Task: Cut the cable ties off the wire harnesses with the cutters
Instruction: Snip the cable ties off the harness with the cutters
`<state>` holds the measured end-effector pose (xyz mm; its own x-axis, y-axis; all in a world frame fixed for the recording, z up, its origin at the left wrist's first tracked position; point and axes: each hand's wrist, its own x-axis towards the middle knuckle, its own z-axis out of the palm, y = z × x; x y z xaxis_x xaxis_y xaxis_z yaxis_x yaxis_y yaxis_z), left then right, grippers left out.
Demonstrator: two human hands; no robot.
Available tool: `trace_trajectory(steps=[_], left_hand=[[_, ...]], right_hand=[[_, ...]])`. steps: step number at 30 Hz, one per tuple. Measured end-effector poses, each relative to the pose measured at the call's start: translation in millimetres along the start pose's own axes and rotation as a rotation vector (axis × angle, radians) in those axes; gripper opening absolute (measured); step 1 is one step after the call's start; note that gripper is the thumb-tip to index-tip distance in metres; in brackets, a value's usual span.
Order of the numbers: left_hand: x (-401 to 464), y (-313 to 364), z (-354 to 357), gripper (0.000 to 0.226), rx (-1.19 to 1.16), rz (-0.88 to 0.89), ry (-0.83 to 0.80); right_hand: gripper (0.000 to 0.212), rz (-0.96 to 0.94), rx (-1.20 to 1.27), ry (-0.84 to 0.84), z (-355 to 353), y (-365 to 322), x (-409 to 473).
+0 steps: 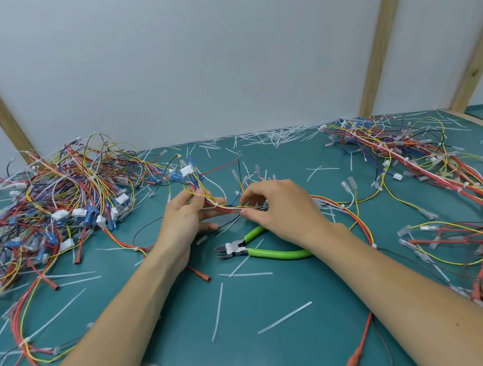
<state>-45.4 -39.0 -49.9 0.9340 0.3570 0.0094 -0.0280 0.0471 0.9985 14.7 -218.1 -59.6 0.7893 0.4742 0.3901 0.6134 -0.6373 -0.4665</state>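
A teal work mat (284, 358) lies below a pale wall (189, 53). Left hand (184, 219) and right hand (279, 205) pinch a multicoloured wire harness (228, 207) above green-handled cutters (259, 247).

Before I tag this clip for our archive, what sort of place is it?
Probably a rework bench in a wiring workshop: piles of wire harnesses, cut cable ties strewn over a green table, and green-handled cutters beside the hands.
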Motion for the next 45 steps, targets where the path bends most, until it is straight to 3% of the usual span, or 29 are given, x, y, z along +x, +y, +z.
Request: trace_trajectory(steps=[10, 18, 22, 31, 38, 45], left_hand=[[7, 1, -9, 0.027, -0.180, 0.006, 0.048], [12, 0, -14, 0.029, -0.303, -0.095, 0.039], [10, -1, -13, 0.026, -0.268, -0.097, -0.013], [1, 2, -2, 0.016, -0.072, 0.087, -0.142], [-15, 2, 13, 0.011, 0.282, 0.293, -0.352], [-16, -1, 16, 0.021, 0.325, 0.303, -0.249]], right_hand=[[0.022, -0.048, -0.020, 0.039, 1, 1, 2], [0.033, -0.098, 0.186, 0.021, 0, -8, -3], [0.039, -0.100, 0.241, 0.121, -2, -15, -4], [0.043, -0.048, 0.206, 0.290, -2, -15, -2], [0.041, -0.019, 0.104, 0.339, -3, -13, 0], [0.029, -0.034, 0.229, 0.247, -6, -18, -1]])
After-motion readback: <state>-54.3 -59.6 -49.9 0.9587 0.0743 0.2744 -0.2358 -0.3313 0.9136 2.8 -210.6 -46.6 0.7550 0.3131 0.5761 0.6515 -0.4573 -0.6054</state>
